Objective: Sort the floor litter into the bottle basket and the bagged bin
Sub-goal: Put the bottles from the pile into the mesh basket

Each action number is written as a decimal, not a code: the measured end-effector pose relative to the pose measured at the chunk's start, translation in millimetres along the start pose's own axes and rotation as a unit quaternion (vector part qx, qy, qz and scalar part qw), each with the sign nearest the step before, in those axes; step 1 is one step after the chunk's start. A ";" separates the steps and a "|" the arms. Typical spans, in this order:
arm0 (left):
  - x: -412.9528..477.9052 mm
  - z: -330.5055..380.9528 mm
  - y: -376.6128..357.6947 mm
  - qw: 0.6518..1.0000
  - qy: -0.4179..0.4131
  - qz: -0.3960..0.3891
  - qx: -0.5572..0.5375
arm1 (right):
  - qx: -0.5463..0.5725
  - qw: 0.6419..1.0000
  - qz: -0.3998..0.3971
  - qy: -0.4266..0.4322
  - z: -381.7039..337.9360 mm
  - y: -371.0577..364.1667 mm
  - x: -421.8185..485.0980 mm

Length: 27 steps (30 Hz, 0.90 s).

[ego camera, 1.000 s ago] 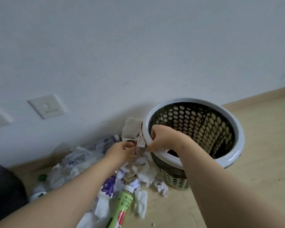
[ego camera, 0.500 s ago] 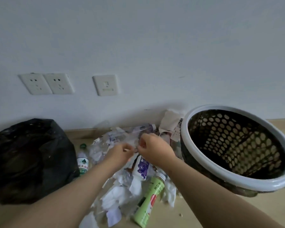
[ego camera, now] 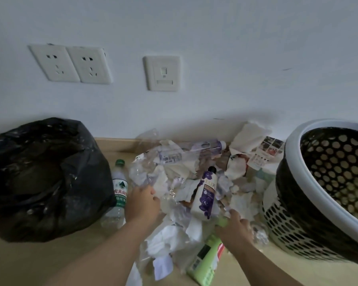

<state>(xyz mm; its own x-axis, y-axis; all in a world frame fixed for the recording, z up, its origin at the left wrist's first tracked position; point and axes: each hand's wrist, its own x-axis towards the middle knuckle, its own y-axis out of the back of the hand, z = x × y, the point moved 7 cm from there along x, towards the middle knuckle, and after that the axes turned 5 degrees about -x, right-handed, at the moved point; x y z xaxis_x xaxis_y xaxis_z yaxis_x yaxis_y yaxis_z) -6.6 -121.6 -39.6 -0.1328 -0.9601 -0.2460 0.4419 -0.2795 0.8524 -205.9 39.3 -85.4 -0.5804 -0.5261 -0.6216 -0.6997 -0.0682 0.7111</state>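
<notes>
A heap of torn paper and tissue (ego camera: pixel 175 234) lies on the floor against the wall. My right hand (ego camera: pixel 235 228) is closed around the neck of a green bottle (ego camera: pixel 206 261) at the heap's near edge. My left hand (ego camera: pixel 143 203) presses into crumpled clear plastic (ego camera: pixel 145 174) on the heap's left side, its fingertips hidden in the litter. A white and purple bottle (ego camera: pixel 207 195) lies between my hands. A clear water bottle (ego camera: pixel 119 190) with a green cap lies beside the black bagged bin (ego camera: pixel 46 178). The perforated basket (ego camera: pixel 291 230) with a white rim stands at the right.
A clear bottle with a purple label (ego camera: pixel 207 146) lies at the back of the heap near the skirting board. A printed leaflet (ego camera: pixel 265 153) leans by the basket. Wall sockets (ego camera: pixel 70 64) and a switch plate (ego camera: pixel 162 73) are above.
My view has swung left, bringing the black bagged bin into sight. My hands have parted and dropped from the basket's rim: the right onto the green bottle, the left into the plastic.
</notes>
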 end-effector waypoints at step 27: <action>-38.3 83.4 -103.1 0.974 -0.162 -0.150 0.044 | 0.150 0.983 -0.099 0.036 8.2 -7.7 17.3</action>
<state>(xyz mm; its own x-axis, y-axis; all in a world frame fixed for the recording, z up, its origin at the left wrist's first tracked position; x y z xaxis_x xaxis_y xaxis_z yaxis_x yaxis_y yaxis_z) -121.0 -55.7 -79.5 -0.5237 -0.7798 -0.3430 0.2652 -0.5319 0.8042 -214.0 37.7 -104.4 -0.3967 -0.5865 -0.7062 -0.8941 0.0726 0.4420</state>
